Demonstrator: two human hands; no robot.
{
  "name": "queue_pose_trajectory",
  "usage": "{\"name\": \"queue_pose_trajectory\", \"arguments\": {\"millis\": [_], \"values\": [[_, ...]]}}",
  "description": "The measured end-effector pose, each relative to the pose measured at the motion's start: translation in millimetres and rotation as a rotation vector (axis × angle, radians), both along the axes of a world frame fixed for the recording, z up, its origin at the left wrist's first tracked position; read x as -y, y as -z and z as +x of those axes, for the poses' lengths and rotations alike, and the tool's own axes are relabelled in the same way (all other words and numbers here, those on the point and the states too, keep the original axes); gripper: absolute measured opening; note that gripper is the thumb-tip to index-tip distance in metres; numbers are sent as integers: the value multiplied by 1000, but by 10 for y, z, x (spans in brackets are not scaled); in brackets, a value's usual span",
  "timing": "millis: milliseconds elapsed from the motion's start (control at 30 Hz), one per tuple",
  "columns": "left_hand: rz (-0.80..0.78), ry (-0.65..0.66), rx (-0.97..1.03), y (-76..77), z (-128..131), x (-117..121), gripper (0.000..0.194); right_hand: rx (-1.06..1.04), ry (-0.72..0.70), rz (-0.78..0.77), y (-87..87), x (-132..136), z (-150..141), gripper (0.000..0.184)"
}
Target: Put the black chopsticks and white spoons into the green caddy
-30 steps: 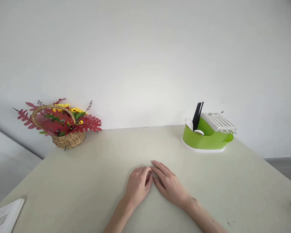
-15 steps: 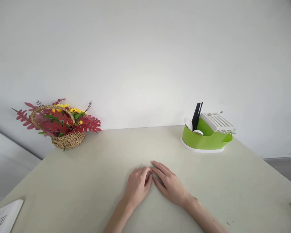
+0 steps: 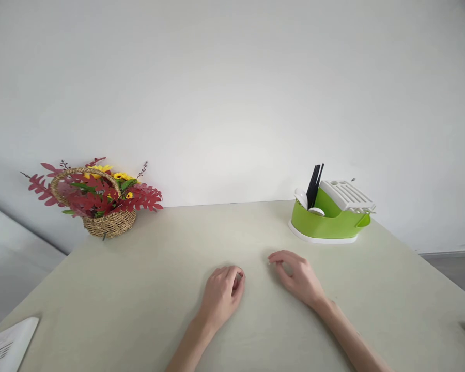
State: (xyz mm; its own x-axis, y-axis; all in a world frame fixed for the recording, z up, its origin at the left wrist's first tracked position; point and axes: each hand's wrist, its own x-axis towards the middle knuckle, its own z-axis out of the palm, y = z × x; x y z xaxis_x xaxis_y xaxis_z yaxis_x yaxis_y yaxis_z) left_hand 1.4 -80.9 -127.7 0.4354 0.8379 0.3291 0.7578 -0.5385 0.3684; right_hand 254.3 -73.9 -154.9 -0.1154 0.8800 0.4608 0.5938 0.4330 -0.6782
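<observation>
Pale wall (image 3: pixel 232 103) behind a light grey-green surface (image 3: pixel 170 279); green plastic caddy with white base and slotted rack (image 3: pixel 321 226) stands at the far right, holding black sticks (image 3: pixel 313 186) and white spoons (image 3: pixel 301 197). Left hand (image 3: pixel 220 294) rests, fingers curled, contents cannot be told. Right hand (image 3: pixel 300 279), nearer the caddy, well apart from it, fingers loosely bent, released.
</observation>
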Motion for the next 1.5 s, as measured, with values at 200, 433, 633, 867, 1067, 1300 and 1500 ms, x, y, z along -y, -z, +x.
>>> {"name": "queue_pose_trajectory", "arguments": {"millis": [200,433,633,867,1067,1300,1500], "values": [[-14,-1,-2,-19,-4,22,13,-304,682,-117,85,-156,541,18],[-4,4,14,8,-11,17,13,-427,1065,155,217,-231,1061,47],[7,6,17,18,-19,15,14,-361,939,154,164,-179,1088,80],[-11,5,3,18,-23,14,13,-279,870,16,94,-141,1013,80],[13,19,25,38,-26,6,14,-243,854,23,111,-138,1021,83],[-2,6,19,18,-11,15,14,-192,828,-2,105,-114,1029,77],[-24,1,5,-1,-6,18,12,-119,806,69,88,-119,921,66]]}}
